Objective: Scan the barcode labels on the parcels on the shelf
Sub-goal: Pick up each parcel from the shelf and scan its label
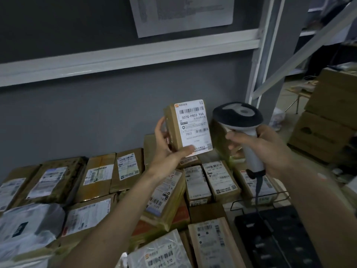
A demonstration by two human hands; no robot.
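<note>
Dim grey wall point(96, 117), white shelf beam point(125, 55), posted paper sheet point(183, 12).

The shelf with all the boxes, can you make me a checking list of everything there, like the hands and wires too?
Surface: shelf packed with parcels.
Job's things: small parcel held up, label facing camera; scanner beside it.
Clutter: black tray, wire rack.
Grippers: left hand grips the small parcel; right hand grips the scanner.
Cables: scanner cable hangs down.
Surroundings: grey wall, paper sheet, stacked cartons.

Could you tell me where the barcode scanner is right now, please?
In the head view, right of centre: the right hand grips the barcode scanner beside the small parcel held up by the left hand.
</note>
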